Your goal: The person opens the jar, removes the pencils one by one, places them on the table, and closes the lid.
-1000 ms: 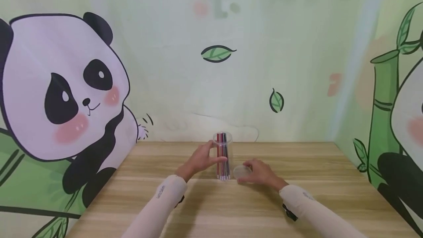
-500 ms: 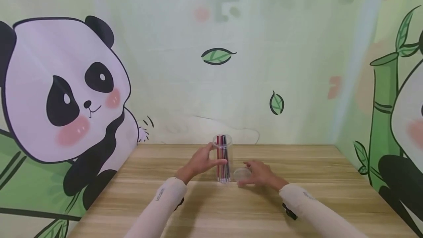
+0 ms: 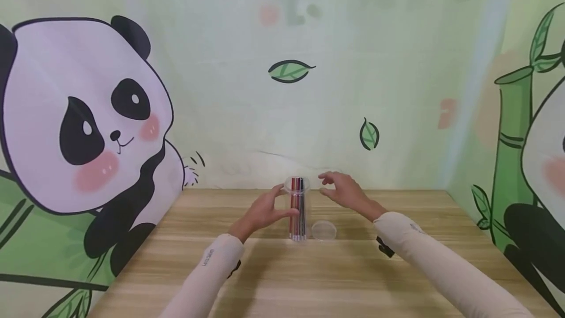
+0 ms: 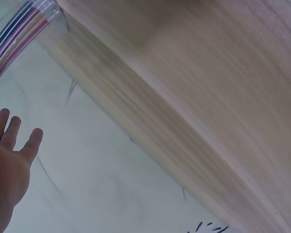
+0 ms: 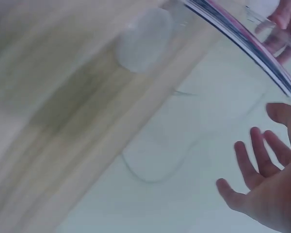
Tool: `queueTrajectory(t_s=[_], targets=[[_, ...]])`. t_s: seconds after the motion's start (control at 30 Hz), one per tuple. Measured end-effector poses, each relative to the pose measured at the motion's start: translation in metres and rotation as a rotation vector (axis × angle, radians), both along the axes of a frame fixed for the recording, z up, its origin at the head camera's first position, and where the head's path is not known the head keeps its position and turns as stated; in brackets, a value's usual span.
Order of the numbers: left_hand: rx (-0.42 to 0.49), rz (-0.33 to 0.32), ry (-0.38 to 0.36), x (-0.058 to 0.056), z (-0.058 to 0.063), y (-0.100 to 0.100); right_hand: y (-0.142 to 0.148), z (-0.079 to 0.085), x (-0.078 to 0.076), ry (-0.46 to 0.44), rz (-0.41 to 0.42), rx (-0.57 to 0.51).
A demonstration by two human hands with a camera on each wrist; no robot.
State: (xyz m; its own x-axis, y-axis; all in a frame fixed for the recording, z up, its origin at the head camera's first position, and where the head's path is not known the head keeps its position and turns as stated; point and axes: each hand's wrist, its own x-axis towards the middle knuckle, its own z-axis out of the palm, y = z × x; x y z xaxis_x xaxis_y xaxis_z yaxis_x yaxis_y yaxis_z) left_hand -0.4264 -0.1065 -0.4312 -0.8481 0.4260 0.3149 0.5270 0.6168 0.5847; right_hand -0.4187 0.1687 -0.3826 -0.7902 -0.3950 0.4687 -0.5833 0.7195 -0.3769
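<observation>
Since the earlier frame, the right hand (image 3: 347, 192) has let go of the lid (image 3: 324, 231) and come up beside the rim of the jar (image 3: 308, 215). The lid has stayed where it was, just to the right of the jar's foot, and the jar has kept its place too.

From how things lie, the work looks to be at an early stage: the lid is off and laid down, while the pens (image 3: 297, 227) are all in the jar as far as can be seen, with none lying about it. What seems left is whatever is to be done with the pens, and perhaps putting the lid back on.

The jar is tall, clear and upright on the table (image 3: 375, 278), its mouth uncovered. Its pens stand close together, red, orange and dark ones among them, with their tops near the jar's rim; they could be pencils, and their number cannot be told. The lid is clear and round, with nothing seen on it.

The left hand (image 3: 262, 210) holds the jar from its left side, thumb across the front and fingers round the upper part. The right hand holds nothing: thumb and fingers stand apart in a moderately wide gap, near the jar's rim but not touching it.
</observation>
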Motion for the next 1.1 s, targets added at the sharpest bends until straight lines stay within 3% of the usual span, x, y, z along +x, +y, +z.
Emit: queueTrajectory(t_s=[0.17, 0.37, 0.83, 1.1], targets=[[-0.003, 0.028, 0.010, 0.000, 0.012, -0.003, -0.011, 0.022, 0.000, 0.041, -0.017, -0.044], [-0.011, -0.024, 0.043, -0.003, 0.023, -0.003, -0.024, 0.034, 0.002, 0.012, -0.009, 0.011], [-0.050, -0.081, 0.120, -0.003, 0.025, -0.004, -0.041, 0.038, -0.001, 0.000, -0.022, 0.113], [-0.046, -0.073, 0.145, -0.006, 0.025, -0.003, -0.048, 0.039, -0.001, 0.070, 0.051, 0.093]])
